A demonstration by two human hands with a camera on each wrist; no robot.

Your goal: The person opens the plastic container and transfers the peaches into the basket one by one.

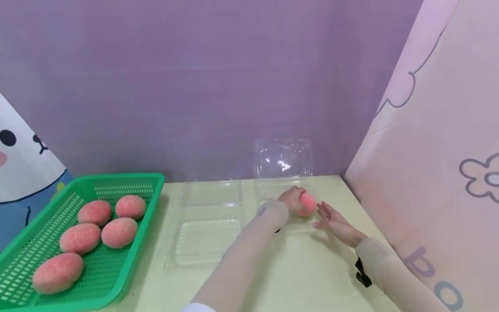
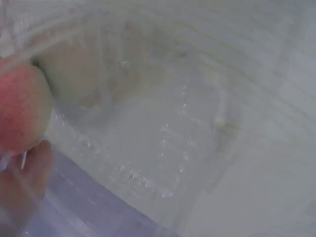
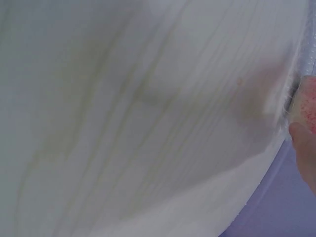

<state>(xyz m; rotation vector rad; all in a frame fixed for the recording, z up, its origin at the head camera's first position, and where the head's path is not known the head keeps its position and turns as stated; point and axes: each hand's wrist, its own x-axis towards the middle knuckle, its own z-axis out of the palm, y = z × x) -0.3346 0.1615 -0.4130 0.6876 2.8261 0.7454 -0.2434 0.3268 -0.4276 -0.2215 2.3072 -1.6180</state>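
My left hand (image 1: 291,199) grips a pinkish-red peach (image 1: 308,204) over the lower half of a clear plastic clamshell box (image 1: 282,158), whose lid stands raised at the back. The left wrist view shows the peach's (image 2: 22,108) pale side with fingertips (image 2: 39,168) against it. Just right of the peach is my right hand (image 1: 337,224), palm turned toward it and fingers extended. In the right wrist view a digit (image 3: 302,143) lies close to the peach (image 3: 308,106); whether they touch I cannot tell.
A second clear clamshell box (image 1: 210,236) lies opened flat left of my forearm. Further left, a green plastic basket (image 1: 121,176) holds several peaches (image 1: 80,238). A purple wall (image 1: 218,86) borders the pale table at the back, a pink printed panel (image 1: 429,151) on the right.
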